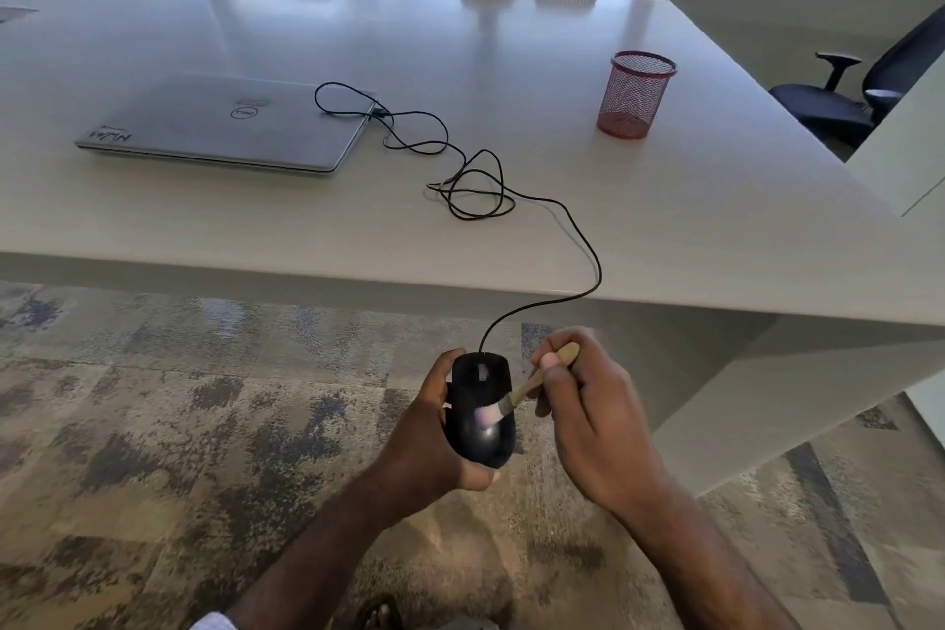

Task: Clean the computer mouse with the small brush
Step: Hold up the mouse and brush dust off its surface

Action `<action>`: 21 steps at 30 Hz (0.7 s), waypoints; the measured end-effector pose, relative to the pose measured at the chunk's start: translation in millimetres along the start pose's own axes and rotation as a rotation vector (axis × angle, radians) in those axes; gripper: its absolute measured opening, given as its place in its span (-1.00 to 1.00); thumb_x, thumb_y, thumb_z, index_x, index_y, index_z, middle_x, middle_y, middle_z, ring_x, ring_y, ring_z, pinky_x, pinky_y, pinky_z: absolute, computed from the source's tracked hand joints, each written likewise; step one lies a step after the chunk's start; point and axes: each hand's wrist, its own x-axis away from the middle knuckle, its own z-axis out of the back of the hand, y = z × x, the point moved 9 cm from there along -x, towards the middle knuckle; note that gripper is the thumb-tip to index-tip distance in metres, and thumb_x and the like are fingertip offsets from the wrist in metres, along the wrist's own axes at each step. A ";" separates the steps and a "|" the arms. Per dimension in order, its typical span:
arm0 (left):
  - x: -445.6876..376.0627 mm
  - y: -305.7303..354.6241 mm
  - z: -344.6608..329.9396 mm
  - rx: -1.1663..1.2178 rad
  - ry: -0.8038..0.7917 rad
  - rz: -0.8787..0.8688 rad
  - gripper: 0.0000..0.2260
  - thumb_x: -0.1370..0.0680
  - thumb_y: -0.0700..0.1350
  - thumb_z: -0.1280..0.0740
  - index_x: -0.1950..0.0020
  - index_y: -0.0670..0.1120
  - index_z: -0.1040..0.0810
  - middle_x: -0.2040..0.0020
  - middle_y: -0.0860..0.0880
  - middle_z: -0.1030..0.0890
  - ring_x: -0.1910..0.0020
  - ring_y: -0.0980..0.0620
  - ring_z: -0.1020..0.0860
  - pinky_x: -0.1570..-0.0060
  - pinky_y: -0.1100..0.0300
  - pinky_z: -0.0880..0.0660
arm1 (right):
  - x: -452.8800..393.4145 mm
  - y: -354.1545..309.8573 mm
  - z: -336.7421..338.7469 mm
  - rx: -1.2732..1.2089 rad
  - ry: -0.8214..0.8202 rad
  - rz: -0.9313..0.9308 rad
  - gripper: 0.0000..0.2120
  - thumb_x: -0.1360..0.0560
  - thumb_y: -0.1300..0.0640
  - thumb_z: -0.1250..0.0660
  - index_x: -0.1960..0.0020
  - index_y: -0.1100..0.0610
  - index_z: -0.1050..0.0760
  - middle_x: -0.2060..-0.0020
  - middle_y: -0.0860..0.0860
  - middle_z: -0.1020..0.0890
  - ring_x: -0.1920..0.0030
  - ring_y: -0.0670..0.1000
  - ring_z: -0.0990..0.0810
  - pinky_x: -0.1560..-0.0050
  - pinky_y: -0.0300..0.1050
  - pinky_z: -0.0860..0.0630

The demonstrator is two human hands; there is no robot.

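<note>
A black wired computer mouse (480,394) is held below the table's front edge, over the carpet, with its top facing up. My left hand (424,440) grips it from the left and underneath. My right hand (593,414) pinches a small brush (516,397) with a pale wooden handle. The brush's light bristles touch the middle of the mouse's back. The mouse's black cable (583,240) runs up over the table edge, loops on the tabletop and reaches a closed silver laptop (225,123).
A white table (665,220) fills the upper view. A red mesh pen cup (634,95) stands at its right side. Two pale chairs stand at the far side, and a black office chair (838,92) at the right. Patterned carpet lies below.
</note>
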 end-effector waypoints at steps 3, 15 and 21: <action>0.1 -0.8 2.3 0.001 -0.001 -0.006 0.01 -0.14 -0.38 -0.60 -0.18 0.59 -0.33 -0.07 0.17 -0.67 -0.02 0.07 -0.71 0.20 0.18 -0.64 | -1.3 -0.7 -1.9 0.018 0.020 -0.003 -0.80 -0.63 -0.06 -0.10 0.03 -0.03 -0.44 0.32 0.01 -0.56 0.32 0.05 -0.57 0.27 0.21 -0.53; 0.1 -2.3 1.3 -0.040 -0.018 -0.003 0.01 -0.15 -0.33 -0.60 -0.22 0.60 -0.30 -0.07 0.24 -0.66 -0.04 0.06 -0.69 0.24 0.17 -0.64 | 0.8 0.5 -13.0 0.052 -0.039 -0.004 -0.84 -0.64 -0.05 -0.08 0.03 -0.07 -0.40 0.27 -0.10 -0.56 0.27 -0.01 -0.57 0.25 0.16 -0.53; 1.0 -2.9 0.8 -0.062 -0.022 -0.012 0.04 -0.12 -0.32 -0.62 -0.27 0.58 -0.29 -0.06 0.29 -0.63 -0.05 -0.05 -0.69 0.21 0.16 -0.65 | -2.8 -6.9 3.5 0.038 0.074 0.020 -0.81 -0.65 -0.03 -0.08 0.01 -0.01 -0.43 0.32 -0.04 -0.56 0.34 0.02 -0.56 0.30 0.17 -0.52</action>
